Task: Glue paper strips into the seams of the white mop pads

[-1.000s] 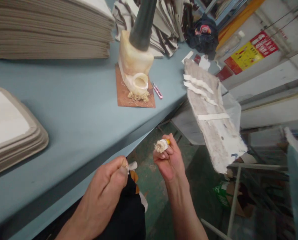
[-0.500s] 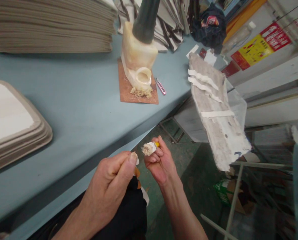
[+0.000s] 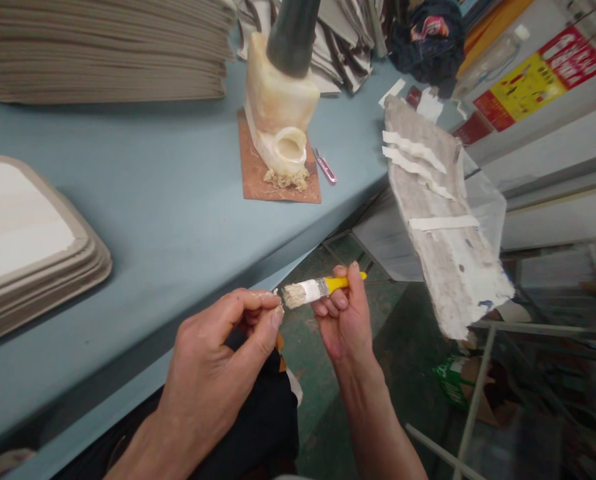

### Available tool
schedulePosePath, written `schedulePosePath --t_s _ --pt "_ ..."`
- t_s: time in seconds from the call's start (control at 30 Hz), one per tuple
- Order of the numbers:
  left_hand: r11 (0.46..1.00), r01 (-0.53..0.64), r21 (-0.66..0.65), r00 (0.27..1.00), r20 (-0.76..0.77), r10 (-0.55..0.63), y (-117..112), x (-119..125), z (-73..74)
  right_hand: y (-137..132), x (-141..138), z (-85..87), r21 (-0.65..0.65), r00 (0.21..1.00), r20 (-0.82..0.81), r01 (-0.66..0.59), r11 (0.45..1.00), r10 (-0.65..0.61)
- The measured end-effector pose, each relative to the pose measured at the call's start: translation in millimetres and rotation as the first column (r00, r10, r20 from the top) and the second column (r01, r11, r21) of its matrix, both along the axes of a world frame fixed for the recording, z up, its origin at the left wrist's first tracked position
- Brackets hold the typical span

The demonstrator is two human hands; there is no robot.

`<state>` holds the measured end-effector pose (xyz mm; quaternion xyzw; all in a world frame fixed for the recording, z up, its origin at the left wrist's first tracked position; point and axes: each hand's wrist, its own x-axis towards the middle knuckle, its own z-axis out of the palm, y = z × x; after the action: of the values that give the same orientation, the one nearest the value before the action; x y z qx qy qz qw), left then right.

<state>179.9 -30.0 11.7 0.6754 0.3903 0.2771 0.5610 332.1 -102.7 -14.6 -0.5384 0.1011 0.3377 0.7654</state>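
Note:
My right hand (image 3: 345, 313) grips a paintbrush (image 3: 315, 289) by its yellow handle, the pale bristles pointing left. White tape or dried coating wraps the brush below the bristles. Just left of the bristle ends, my left hand (image 3: 228, 347) has thumb and forefinger pinched together; a small whitish bit shows at the fingertips, too small to name. Both hands are in front of the table edge, over my lap and the floor. On the table beyond stands a yellowed plastic glue container (image 3: 283, 100) with a round spout, crusted residue (image 3: 285, 179) below it.
The container rests on a brown board (image 3: 253, 187), with pink thread snips (image 3: 325, 167) beside it. Stacked grey-edged panels (image 3: 103, 53) stand behind, and white-topped ones (image 3: 33, 233) at left. A stained board with white strips (image 3: 443, 220) juts out at right, above a metal frame (image 3: 478, 387).
The paintbrush has turned from end-on to side-on, and my right hand has shifted right and slightly up. My left fingers have come up close to the bristles.

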Motion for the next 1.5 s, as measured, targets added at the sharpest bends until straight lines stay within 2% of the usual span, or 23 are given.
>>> schedulePosePath --t_s 0.23,0.43,0.83,1.3,1.5 --pt "0.999 0.003 0.036 1.0 0.018 -0.003 -2 4 -1.2 -5 -3 -9.1 0.024 0.995 0.088 -0.053 0.998 0.05" --pt "1.0 0.001 -0.008 1.0 0.008 -0.001 -4 5 -5.2 -4 -4 -10.9 -0.009 0.995 0.083 -0.053 0.999 0.054" --pt "0.995 0.01 -0.1 1.0 -0.006 -0.01 -3 7 -9.1 -6 -3 -19.6 0.017 0.99 0.128 -0.061 0.998 0.059" --pt "0.995 0.021 -0.097 0.999 -0.029 -0.024 -3 9 -3.5 -7 -2 -16.5 0.005 0.941 0.334 -0.051 0.999 0.047" --pt "0.978 -0.068 -0.196 0.998 -0.027 0.064 -4 12 -2.8 -8 -12 -4.9 0.002 0.877 0.479 -0.041 0.999 0.035"
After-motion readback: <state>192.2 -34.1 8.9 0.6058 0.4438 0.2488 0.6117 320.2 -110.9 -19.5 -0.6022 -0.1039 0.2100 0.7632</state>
